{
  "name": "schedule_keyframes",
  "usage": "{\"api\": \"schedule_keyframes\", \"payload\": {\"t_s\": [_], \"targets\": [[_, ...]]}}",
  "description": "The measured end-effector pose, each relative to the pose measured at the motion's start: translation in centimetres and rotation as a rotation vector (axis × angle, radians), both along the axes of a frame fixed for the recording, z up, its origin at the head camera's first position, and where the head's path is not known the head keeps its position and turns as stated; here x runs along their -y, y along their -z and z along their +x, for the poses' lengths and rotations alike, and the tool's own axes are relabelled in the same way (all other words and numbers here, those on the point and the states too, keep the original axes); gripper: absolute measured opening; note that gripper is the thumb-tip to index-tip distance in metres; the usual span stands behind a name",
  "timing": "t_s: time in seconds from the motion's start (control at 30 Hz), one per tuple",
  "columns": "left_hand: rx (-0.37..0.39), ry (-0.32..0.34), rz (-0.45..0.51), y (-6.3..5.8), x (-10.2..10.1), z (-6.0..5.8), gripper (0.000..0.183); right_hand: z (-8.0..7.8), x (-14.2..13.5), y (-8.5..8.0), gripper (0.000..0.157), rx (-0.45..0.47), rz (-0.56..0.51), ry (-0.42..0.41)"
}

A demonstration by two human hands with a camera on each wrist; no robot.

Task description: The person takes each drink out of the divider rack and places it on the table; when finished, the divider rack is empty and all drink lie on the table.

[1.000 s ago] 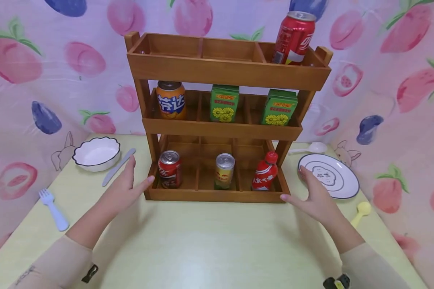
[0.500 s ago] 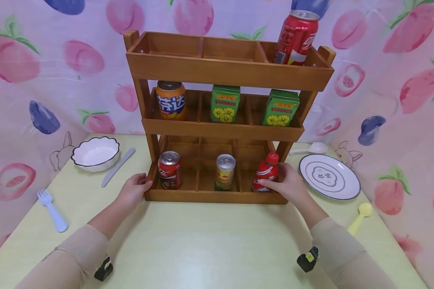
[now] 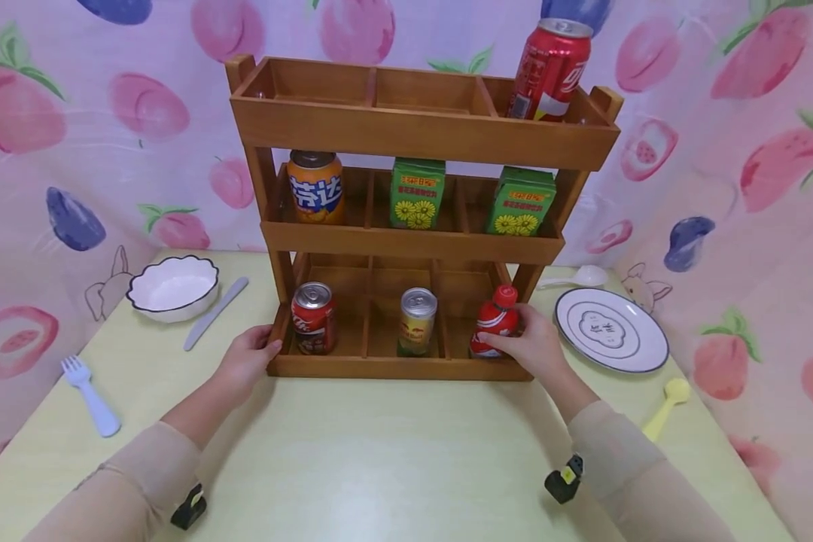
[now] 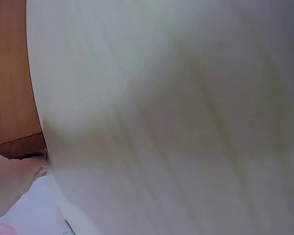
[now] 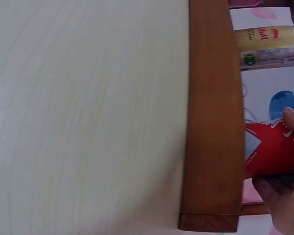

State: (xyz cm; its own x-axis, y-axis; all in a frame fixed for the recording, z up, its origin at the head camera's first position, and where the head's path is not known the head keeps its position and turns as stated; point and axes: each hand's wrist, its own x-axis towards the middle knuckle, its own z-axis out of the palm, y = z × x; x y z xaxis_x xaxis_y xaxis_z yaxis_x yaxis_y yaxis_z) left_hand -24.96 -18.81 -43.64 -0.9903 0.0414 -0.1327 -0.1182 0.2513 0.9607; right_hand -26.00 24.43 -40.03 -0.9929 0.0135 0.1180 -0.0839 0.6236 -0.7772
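My right hand (image 3: 538, 342) grips a red bottle (image 3: 497, 315) with a red cap, which stands in the right compartment of the bottom tier of a wooden three-tier rack (image 3: 400, 367). In the right wrist view, thumb and fingers lie on either side of the red bottle (image 5: 272, 149). My left hand (image 3: 247, 361) holds the left end of the bottom tier, its fingers curled against the outer side. At that wooden corner the left hand (image 4: 12, 181) also shows in the left wrist view. A red cola can (image 3: 314, 320) and a gold can (image 3: 417, 324) occupy the other bottom compartments.
The middle tier carries an orange can (image 3: 316, 188) and two green drink cartons (image 3: 417, 194). A tall red can (image 3: 551, 71) stands on top. Left lie a white bowl (image 3: 174, 290), knife (image 3: 215, 314) and fork (image 3: 91, 397); right, a plate (image 3: 640, 339) and yellow spoon (image 3: 667, 406).
My right hand has moved inward from beside the rack and taken hold of the red bottle. My left hand has come down, its spread fingers now curled at the rack's left end.
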Motion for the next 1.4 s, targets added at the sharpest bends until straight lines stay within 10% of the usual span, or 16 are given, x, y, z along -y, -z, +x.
{"api": "schedule_keyframes", "payload": {"t_s": [0.33,0.6,1.13,1.4], "targets": [[0.008,0.006,-0.065,-0.1,0.0,0.2,0.045,5.4,-1.9,-4.4,0.081,0.008,-0.125,0.046],[-0.017,-0.007,-0.059,0.4,0.0,0.4,0.043,8.3,-3.8,-2.5,0.069,0.052,-0.111,-0.029],[-0.003,-0.032,-0.059,0.5,0.0,0.4,0.047,8.9,-3.8,0.4,0.063,0.058,-0.193,-0.054],[0.023,-0.027,-0.070,0.2,0.1,0.2,0.049,9.4,-1.6,-4.5,0.087,-0.133,0.007,0.051]]}}
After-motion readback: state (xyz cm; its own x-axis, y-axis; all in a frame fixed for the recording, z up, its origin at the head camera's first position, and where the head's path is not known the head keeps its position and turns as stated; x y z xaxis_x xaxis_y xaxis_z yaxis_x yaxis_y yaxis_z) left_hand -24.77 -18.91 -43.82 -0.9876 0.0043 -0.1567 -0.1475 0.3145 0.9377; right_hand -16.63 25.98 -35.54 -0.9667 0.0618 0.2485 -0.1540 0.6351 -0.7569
